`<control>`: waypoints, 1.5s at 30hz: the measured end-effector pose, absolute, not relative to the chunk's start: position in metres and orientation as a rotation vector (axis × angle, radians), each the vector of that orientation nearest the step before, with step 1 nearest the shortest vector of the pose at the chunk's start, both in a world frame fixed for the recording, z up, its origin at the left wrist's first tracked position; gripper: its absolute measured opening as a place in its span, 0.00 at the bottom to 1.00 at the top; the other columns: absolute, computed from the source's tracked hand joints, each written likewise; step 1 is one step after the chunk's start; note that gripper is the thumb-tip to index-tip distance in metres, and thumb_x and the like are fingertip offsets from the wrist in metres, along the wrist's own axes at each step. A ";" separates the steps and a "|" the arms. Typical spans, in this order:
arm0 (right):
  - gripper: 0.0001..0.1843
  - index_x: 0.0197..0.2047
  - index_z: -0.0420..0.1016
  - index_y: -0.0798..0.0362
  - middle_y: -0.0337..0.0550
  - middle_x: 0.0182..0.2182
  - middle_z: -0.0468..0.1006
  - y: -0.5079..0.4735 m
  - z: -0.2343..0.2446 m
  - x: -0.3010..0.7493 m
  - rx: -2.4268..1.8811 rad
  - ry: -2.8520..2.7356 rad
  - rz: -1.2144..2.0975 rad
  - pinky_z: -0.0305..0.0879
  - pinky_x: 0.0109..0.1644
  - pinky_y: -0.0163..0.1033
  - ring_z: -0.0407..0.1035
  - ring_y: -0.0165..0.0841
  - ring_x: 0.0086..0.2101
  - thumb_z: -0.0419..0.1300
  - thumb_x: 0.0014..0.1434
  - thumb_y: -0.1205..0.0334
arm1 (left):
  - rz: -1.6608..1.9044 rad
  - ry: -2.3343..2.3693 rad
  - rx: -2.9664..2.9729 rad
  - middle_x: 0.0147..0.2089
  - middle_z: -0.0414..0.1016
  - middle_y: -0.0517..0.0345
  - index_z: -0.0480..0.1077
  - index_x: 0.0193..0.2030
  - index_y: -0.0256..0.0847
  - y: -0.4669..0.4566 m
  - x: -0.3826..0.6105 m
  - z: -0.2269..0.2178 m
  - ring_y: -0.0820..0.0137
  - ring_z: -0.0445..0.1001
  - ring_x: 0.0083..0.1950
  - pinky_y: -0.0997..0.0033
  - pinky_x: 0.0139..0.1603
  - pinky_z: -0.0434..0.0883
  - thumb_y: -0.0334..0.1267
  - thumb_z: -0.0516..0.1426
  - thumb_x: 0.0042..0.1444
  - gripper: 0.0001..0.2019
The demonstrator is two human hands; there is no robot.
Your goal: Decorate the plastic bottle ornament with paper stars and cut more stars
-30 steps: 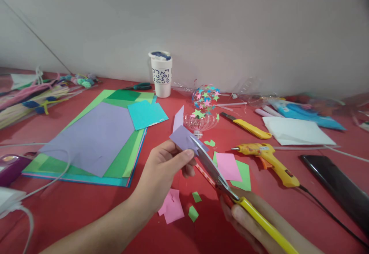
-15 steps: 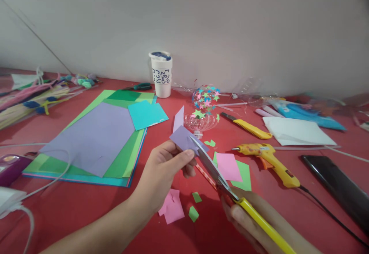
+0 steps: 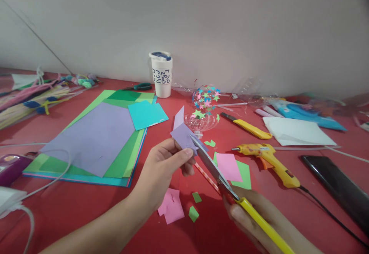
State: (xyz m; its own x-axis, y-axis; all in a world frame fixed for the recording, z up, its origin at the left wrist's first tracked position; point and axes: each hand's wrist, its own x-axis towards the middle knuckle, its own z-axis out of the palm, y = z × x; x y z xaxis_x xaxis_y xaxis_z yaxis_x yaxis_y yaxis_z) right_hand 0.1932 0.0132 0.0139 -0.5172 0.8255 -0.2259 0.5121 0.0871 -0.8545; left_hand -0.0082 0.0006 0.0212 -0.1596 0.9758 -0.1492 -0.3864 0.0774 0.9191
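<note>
Between thumb and fingers, my left hand (image 3: 167, 163) pinches a small piece of purple paper (image 3: 182, 134) above the red table. My right hand (image 3: 248, 211) is closed on yellow-handled scissors (image 3: 211, 165). Their blades reach up and left, with the tips at the purple paper beside my left thumb. Under my hands lie pink paper pieces (image 3: 174, 210) and small green scraps (image 3: 193, 214). A pink square (image 3: 229, 166) rests on green paper (image 3: 245, 175) just past the scissors. Part of a striped straw (image 3: 208, 178) shows beneath the blades.
Coloured paper sheets (image 3: 89, 138) are stacked at left. A white cup (image 3: 162, 75) and a star-covered ornament (image 3: 206, 97) stand at the back. On the right are a yellow cutter knife (image 3: 250, 128), a glue gun (image 3: 268, 161) with a cord, and a black phone (image 3: 334, 185).
The purple paper has turned and risen slightly in my left hand. The scissor tips have stayed near the paper, with only a tiny shift of my right hand.
</note>
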 end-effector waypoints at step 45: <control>0.29 0.25 0.61 0.50 0.34 0.21 0.58 0.010 0.018 0.199 -1.293 -2.020 1.653 0.55 0.22 0.33 0.53 0.28 0.20 0.52 0.49 0.30 | 1.321 1.181 0.820 0.19 0.68 0.64 0.68 0.22 0.38 0.008 -0.028 0.034 0.81 0.63 0.17 0.80 0.19 0.60 0.33 0.60 0.46 0.06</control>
State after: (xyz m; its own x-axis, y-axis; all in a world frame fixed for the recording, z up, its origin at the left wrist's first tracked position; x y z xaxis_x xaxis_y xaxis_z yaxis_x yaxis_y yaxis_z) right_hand 0.1987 0.0095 0.0181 -0.5851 0.7361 -0.3404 0.4792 -0.0248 -0.8774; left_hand -0.0282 0.0077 0.0338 -0.1307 0.9766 -0.1710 -0.2790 0.1293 0.9515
